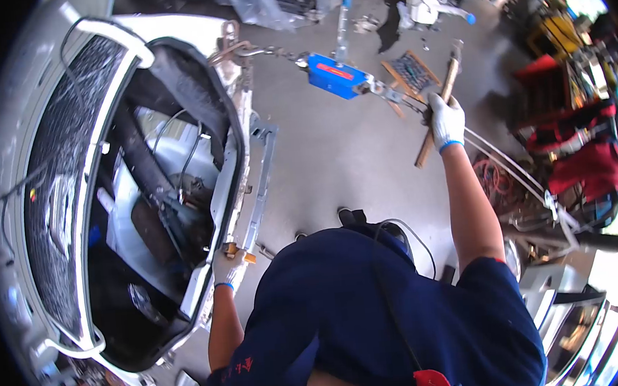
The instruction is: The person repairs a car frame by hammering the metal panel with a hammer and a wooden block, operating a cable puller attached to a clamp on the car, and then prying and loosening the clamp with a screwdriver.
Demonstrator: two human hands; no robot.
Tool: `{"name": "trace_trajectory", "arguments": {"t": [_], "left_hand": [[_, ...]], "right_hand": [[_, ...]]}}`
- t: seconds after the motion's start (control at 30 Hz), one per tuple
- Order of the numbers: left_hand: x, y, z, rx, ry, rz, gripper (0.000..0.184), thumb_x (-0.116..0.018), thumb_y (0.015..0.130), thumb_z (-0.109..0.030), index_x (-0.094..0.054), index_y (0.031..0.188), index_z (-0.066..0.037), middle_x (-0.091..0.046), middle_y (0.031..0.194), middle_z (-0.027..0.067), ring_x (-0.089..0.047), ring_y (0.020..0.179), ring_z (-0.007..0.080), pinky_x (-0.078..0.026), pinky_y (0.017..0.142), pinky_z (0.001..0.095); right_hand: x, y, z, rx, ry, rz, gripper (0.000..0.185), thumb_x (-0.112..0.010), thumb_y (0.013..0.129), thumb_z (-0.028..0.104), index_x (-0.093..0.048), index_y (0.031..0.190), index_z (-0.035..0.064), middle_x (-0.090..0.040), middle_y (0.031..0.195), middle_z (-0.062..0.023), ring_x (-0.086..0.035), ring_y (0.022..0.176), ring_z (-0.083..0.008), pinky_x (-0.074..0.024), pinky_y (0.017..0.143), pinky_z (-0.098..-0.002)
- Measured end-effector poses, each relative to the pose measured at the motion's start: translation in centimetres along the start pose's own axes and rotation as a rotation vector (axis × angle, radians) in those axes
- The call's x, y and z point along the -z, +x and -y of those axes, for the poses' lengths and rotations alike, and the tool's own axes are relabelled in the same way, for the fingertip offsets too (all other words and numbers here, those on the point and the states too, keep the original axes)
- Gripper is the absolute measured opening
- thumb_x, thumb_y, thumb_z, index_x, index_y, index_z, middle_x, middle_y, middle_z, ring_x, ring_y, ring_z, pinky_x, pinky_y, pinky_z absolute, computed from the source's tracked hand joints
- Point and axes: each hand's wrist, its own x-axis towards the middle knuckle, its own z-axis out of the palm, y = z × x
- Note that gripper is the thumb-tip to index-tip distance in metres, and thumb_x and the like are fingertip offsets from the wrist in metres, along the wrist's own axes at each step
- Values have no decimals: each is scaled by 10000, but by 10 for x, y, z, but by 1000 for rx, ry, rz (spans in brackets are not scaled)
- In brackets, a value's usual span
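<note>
My right hand (448, 120), in a white glove with a blue cuff, is closed round the wooden handle of a hammer (452, 73) near a chain. Left of it a blue puller (336, 76) hangs in line with the chain (403, 99), hooked at its other end to the car body's corner. My left hand (230, 266), also gloved, is at the car's edge (239, 177), closed on a small orange-brown piece (242, 253). The car opening (157, 198) lies beside it, with a cracked window (67, 161) farther left.
A wooden-framed tray (411, 74) lies on the floor beyond the chain. Plastic-wrapped parts (250, 1) are at the top. A red cloth (589, 171) and shelving stand at the right. A white pole (506, 159) runs from the chain towards the right.
</note>
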Motion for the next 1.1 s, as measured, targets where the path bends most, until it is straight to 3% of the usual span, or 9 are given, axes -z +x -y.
{"name": "trace_trajectory", "arguments": {"t": [0.07,0.17,0.23,0.37,0.43,0.53,0.7,0.8,1.1], "left_hand": [[12,20,38,-31,-102,-81,390,-852,898,-143,-694,1229,-10,-727,987,45,-694,861,176,-584,833,342],[18,14,-5,231,-463,29,371,-814,937,-106,-691,1281,-42,-690,912,39,-624,693,95,-526,636,278],[5,7,-51,172,-561,25,368,-792,953,-86,-686,1305,-63,-682,888,36,-594,635,68,-482,572,244],[-20,-3,-128,130,-638,144,404,-734,1003,-182,-642,1381,-71,-720,1108,89,-708,873,185,-596,821,331],[-33,-5,-168,119,-700,304,418,-680,1035,-254,-624,1410,-80,-695,1277,125,-701,1095,239,-606,908,375],[-56,-5,-220,61,-763,573,423,-637,1077,-313,-611,1443,-103,-691,1300,115,-690,1161,279,-597,990,454],[-128,-2,-276,-42,-579,768,383,-537,1130,-324,-607,1413,-76,-702,1306,126,-704,1137,274,-598,969,492],[-161,-22,-316,-12,-428,653,337,-653,1083,-330,-682,1285,-62,-704,1182,37,-664,1086,150,-536,985,322],[-212,-34,-376,113,-637,812,338,-573,1129,-238,-600,1385,-19,-701,1296,146,-719,1160,285,-621,995,474]], "right_hand": [[1,-1,-7,40,-57,-13,235,-735,1020,222,-680,1092,5,-666,778,-44,-636,618,-136,-550,580,-321],[11,-1,-23,194,-148,-10,215,-736,1017,195,-686,1108,7,-680,799,-45,-651,648,-133,-562,613,-320],[6,-24,-4,133,-119,-11,195,-752,959,197,-702,1047,30,-718,812,-71,-686,711,-156,-584,696,-359],[-22,-92,-5,389,-325,-147,228,-797,908,230,-691,1007,55,-713,827,-122,-710,790,-206,-595,742,-407],[-32,-142,5,393,-230,6,297,-831,890,308,-697,973,56,-715,837,-140,-728,812,-272,-596,761,-423],[-39,-179,-10,242,-256,378,402,-839,889,412,-709,960,38,-733,927,-185,-728,849,-375,-589,792,-441],[-18,-210,0,555,-345,690,345,-785,944,357,-707,998,26,-682,1033,-246,-690,965,-460,-576,890,-509],[-1,-208,-2,521,-389,759,278,-788,953,253,-688,1106,43,-687,1027,-235,-688,970,-448,-563,850,-514],[40,-144,10,349,-376,789,445,-858,895,253,-554,1151,53,-683,973,-263,-674,980,-519,-551,837,-533]]}}
